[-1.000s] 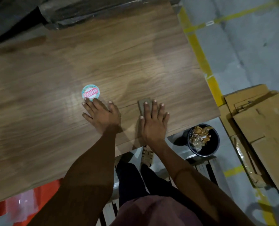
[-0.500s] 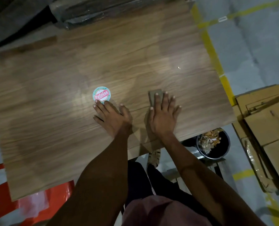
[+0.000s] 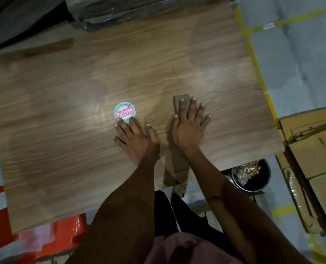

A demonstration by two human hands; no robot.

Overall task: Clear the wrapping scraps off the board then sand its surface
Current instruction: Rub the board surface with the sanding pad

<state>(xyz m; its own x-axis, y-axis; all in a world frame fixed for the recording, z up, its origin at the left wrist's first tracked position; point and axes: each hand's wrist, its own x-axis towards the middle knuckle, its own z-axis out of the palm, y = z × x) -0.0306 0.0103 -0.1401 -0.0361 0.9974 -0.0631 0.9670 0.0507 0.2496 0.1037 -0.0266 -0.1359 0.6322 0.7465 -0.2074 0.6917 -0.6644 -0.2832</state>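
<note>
Evidently, the right hand [image 3: 189, 128] is pressing flat, fingers spread, on the sanding block [image 3: 181, 102] near the board's [image 3: 158, 63] near edge; the left hand [image 3: 135, 138] is bracing flat. The block is likely light and stiff, best palmed from above.

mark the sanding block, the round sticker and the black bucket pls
sanding block [image 3: 179, 101]: head view, on its bare far end beyond the fingertips.
round sticker [image 3: 124, 112]: head view, on the red band across its middle.
black bucket [image 3: 267, 179]: head view, on its right inner wall.
</note>
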